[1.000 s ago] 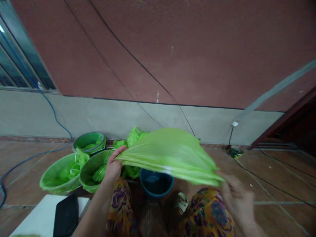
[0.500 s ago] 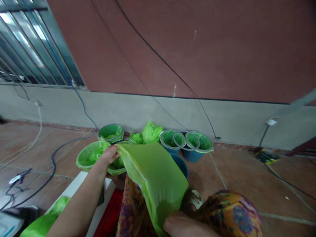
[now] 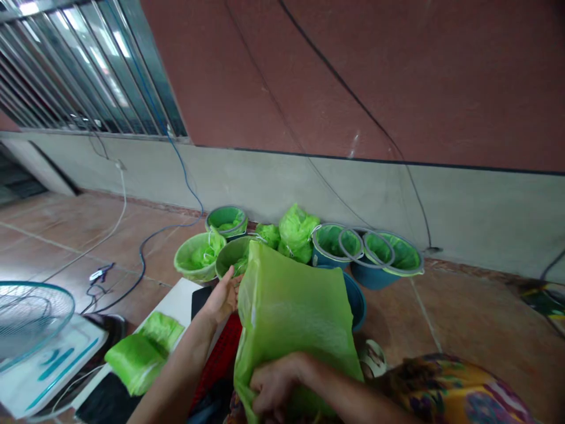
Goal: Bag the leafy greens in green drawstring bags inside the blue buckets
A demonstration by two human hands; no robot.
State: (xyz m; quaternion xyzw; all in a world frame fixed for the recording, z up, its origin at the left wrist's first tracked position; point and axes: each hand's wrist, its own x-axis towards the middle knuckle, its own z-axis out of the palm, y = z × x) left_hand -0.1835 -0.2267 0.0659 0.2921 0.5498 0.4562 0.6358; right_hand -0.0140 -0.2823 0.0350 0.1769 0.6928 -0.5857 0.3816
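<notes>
A pale green mesh bag [image 3: 295, 300] is spread over my lap, its far edge raised toward the buckets. My right hand [image 3: 280, 380] is closed in a fist on the near part of the bag, gripping the fabric. Beside the bag's left edge is my left hand [image 3: 224, 297], its fingers stretched out and apart; whether the fingertips touch the fabric I cannot tell. Folded green mesh bags [image 3: 143, 353] lie on a white board [image 3: 180, 294] to the left of my forearm.
Several green-lined buckets [image 3: 194, 274] and a stuffed green bag [image 3: 296, 229] stand along the wall. A blue bucket [image 3: 356, 300] is behind the spread bag. At left are a white scale [image 3: 66, 359], a teal wire basket [image 3: 33, 312] and a blue cable [image 3: 143, 259] across the floor.
My left hand has released the bag's far corner and opened beside its left edge. My right hand has moved left over the bag, which lies squarer to me. The view has shifted left.
</notes>
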